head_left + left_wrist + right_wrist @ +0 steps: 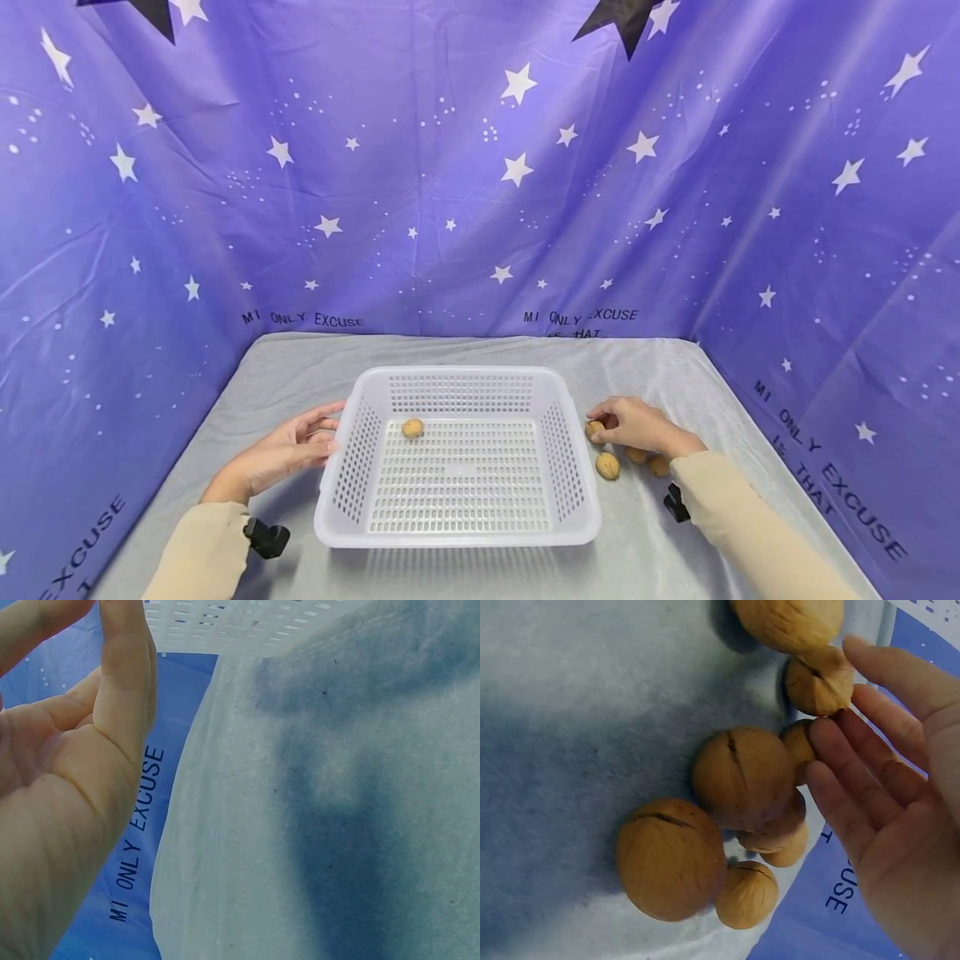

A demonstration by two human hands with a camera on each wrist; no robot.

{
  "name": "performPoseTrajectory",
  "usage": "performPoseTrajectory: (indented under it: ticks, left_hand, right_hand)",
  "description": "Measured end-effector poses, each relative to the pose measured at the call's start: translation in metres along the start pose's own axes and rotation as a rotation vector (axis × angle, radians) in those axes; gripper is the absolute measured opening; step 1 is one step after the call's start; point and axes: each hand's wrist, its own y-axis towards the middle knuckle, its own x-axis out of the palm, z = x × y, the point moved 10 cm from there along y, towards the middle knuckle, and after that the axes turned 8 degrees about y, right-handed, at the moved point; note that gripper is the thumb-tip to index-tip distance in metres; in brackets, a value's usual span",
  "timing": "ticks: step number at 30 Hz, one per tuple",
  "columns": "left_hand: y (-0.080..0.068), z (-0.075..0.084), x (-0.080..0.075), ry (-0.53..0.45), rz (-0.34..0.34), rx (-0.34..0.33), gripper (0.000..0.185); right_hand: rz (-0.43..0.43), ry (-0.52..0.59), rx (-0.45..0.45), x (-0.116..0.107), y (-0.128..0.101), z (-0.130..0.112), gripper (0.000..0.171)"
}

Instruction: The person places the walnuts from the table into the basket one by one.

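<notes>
Basket [457,517]: centre of grey cloth [645,550], bare cloth near edge.
Left hand [288,450]: fingers relaxed, touching basket's left rim.
Right hand [637,423]: fingers loose over walnuts [607,465], right of basket.
Right wrist view: more walnuts [742,776] clustered; fingers [840,795] touch them.
Basket walnut [412,428]: far-left floor.

We see a cluster of tan, round walnuts [742,776] with seamed shells, lying on the grey cloth just beside the right wall of the white perforated basket [457,529]. One further walnut [412,428] lies inside the basket, on its floor near the far left corner.
</notes>
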Motion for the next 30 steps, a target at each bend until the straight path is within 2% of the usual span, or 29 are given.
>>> performPoseTrajectory:
  ticks: [8,15,23,30]
  left_hand:
    - [0.001,0.0,0.002,-0.005,0.001,-0.002,0.07]
    - [0.001,0.0,0.001,-0.006,0.0,-0.005,0.07]
    - [0.001,-0.002,0.001,-0.008,0.001,-0.015,0.072]
    - [0.001,-0.001,0.0,-0.009,-0.003,-0.009,0.071]
  right_hand:
    - [0.012,-0.008,-0.082,0.002,-0.004,-0.004,0.037]
    - [0.017,-0.002,-0.035,-0.003,-0.002,-0.003,0.038]
    - [0.052,0.025,-0.059,-0.029,0.002,-0.017,0.037]
    - [0.097,-0.023,-0.109,-0.063,0.01,-0.048,0.037]
